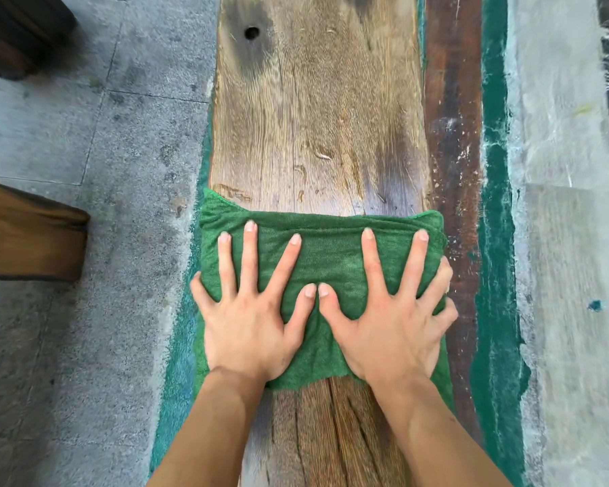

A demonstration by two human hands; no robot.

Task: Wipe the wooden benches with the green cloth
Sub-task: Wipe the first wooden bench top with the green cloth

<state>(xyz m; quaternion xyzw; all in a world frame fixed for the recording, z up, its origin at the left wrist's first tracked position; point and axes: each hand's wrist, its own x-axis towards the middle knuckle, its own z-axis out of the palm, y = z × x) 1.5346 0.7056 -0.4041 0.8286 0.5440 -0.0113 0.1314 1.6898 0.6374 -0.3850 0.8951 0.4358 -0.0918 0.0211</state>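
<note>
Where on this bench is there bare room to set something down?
Free: the bench ahead of the cloth, past the hole; a strip between the wrists. Crowded: the middle, where left hand and right hand press the cloth edge to edge.

The bench (pixel 317 117) runs lengthwise, weathered grain, a dark hole (pixel 251 32) near its far left. The cloth (pixel 327 254) lies spread across its width, seemingly overhanging both edges.
</note>
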